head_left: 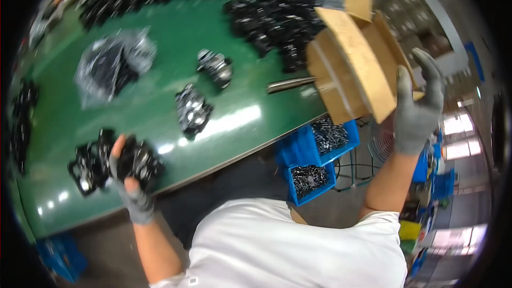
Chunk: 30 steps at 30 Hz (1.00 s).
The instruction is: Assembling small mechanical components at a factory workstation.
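My left hand (132, 191), in a grey glove with bare fingertips, is at the table's near left edge among black, shiny moulded parts. Its index finger and thumb are spread apart beside one black part (143, 162); a firm grip does not show. A second black part (90, 166) lies just left of it. My right hand (420, 106), also in a grey glove, is raised at the right with thumb and fingers apart. It is close to the open cardboard box (341, 69), holding nothing that I can see.
On the green table (240, 133) lie two glossy parts (193, 109), a clear plastic bag (114, 66) with black contents and a metal rod (290, 84). Heaps of black parts (274, 21) line the back. Blue bins (311, 181) of small dark pieces stand below the table's edge.
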### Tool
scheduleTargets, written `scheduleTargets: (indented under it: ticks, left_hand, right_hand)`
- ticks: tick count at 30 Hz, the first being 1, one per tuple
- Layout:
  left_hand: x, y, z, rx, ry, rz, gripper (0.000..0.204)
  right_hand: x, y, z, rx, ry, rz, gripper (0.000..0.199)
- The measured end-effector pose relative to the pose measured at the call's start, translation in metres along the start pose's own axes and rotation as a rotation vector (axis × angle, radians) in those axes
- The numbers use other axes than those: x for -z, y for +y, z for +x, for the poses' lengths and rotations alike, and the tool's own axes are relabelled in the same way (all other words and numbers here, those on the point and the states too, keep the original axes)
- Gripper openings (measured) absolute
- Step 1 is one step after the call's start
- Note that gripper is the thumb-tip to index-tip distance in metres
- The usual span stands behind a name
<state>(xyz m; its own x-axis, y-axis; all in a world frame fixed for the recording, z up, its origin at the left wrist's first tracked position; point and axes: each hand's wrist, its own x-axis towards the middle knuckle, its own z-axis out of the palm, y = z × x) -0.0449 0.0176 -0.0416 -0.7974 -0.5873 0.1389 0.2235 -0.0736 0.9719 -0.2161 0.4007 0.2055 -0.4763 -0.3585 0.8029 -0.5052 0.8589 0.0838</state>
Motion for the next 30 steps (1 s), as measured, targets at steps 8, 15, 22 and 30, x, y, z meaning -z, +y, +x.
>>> scheduleTargets:
  ticks: [8,15,22,30]
  left_hand:
    - [0.009,-0.012,-0.009,-0.126,-0.071,0.071,0.117]
    - [-0.003,-0.015,-0.006,-0.191,-0.052,-0.072,0.078]
    - [0.019,-0.028,0.016,0.257,0.153,-0.630,0.028]
    - [-0.021,-0.006,0.008,0.055,0.276,-0.349,0.026]
  right_hand:
    - [0.069,0.137,-0.079,-0.642,-0.678,-0.264,0.052]
    - [0.025,0.181,-0.101,-1.153,-0.260,0.364,0.056]
    - [-0.007,0.241,-0.046,-0.517,-0.595,-0.018,0.048]
    - [-0.137,0.247,-0.008,0.051,-0.710,0.338,0.076]
